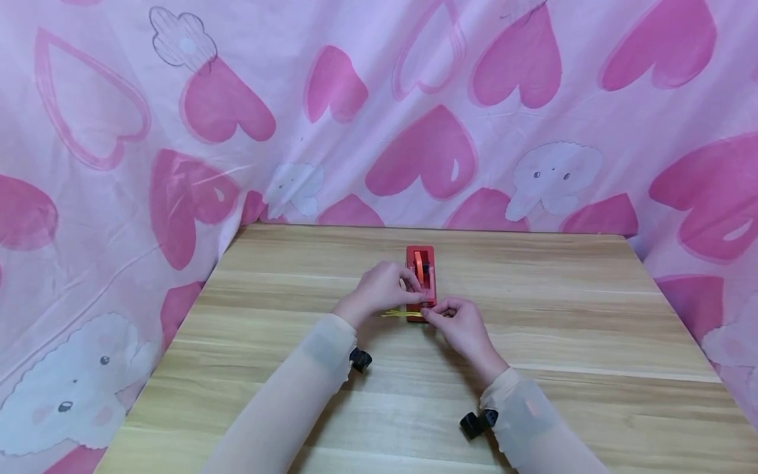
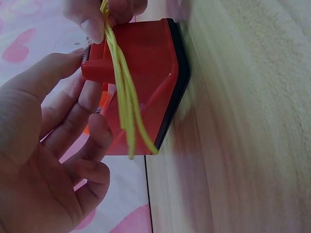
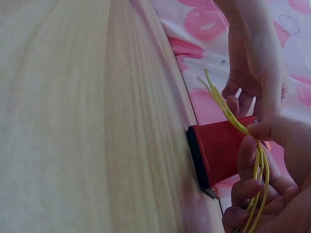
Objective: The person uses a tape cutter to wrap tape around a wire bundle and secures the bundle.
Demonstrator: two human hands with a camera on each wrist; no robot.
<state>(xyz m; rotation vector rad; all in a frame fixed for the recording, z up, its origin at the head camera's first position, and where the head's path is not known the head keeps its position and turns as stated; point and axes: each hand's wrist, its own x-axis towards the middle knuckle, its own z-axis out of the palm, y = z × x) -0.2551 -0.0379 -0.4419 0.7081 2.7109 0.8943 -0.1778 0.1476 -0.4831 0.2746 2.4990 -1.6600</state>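
A red tape dispenser with an orange roll core stands on the table. My left hand is at its cutter end, thumb against the serrated edge and fingers curled behind it. It appears to pinch the tape's end there; the clear tape itself is hard to make out. My right hand pinches a small bundle of thin yellow strings between thumb and index finger. The strings cross in front of the dispenser's end, loose ends pointing left, with the rest running through the right palm.
The wood-grain table runs back to a pink heart-patterned cloth, which also hangs at both sides. Black wrist cameras are strapped at both cuffs.
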